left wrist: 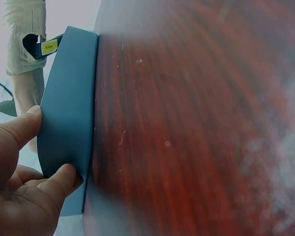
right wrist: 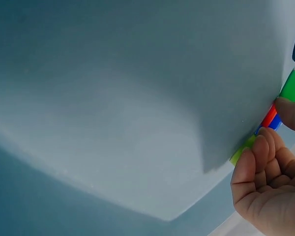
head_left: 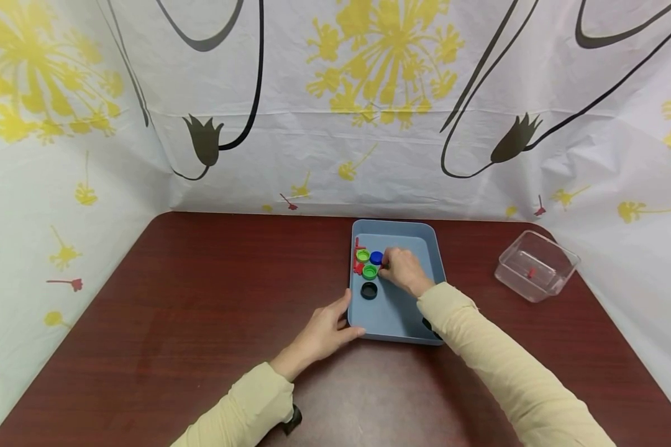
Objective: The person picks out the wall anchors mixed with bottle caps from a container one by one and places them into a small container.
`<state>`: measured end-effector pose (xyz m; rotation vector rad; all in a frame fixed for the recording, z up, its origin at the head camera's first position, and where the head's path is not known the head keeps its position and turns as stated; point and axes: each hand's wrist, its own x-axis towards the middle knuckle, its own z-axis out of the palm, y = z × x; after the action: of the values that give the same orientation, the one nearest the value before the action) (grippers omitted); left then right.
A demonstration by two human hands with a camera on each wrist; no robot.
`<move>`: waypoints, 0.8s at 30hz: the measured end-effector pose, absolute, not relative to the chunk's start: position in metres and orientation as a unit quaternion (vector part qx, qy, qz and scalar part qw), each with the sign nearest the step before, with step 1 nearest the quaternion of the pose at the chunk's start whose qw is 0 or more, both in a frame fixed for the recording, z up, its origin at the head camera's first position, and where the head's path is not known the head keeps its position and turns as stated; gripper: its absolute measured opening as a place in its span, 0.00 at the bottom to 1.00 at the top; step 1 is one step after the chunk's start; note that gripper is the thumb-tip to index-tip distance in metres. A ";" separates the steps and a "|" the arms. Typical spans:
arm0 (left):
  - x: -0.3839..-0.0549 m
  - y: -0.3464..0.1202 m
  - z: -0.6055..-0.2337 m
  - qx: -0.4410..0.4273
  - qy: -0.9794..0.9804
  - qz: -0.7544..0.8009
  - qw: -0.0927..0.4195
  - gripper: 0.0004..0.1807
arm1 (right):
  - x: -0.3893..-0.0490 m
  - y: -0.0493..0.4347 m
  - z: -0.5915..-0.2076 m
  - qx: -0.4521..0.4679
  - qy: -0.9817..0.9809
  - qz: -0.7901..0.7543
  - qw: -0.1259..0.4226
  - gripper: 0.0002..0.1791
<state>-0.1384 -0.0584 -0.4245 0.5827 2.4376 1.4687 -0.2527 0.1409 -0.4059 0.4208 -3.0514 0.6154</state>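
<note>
A blue-grey tray point(head_left: 397, 313) holds small round caps: lime point(head_left: 363, 255), blue point(head_left: 376, 257), green point(head_left: 369, 272) and black point(head_left: 369, 290). Small red pieces point(head_left: 358, 267) lie along its left wall. My left hand point(head_left: 327, 332) grips the tray's near left corner, with the thumb at the front wall and fingers at the side. Inside the tray, my right hand point(head_left: 404, 268) has its fingertips beside the blue and green caps. Seen from the right wrist, thumb and curled fingers pinch a small red piece point(right wrist: 269, 117), whose outline is mostly hidden.
At the right of the dark red-brown table point(head_left: 212, 298) stands a clear plastic box point(head_left: 537, 264) with a small red piece point(head_left: 531, 272) inside. Behind the table hangs a white sheet point(head_left: 291, 143) printed with yellow flowers. My right sleeve point(head_left: 481, 335) crosses the tray's near right corner.
</note>
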 end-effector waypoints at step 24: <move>-0.139 -0.057 -0.427 0.210 0.841 0.489 0.103 0.43 | -0.254 0.155 -0.391 0.143 -0.960 0.239 0.015 0.06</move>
<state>-0.1387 -0.0569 -0.4268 0.6200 2.4801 1.4416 -0.2537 0.1552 -0.3911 0.4440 -2.9890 0.7442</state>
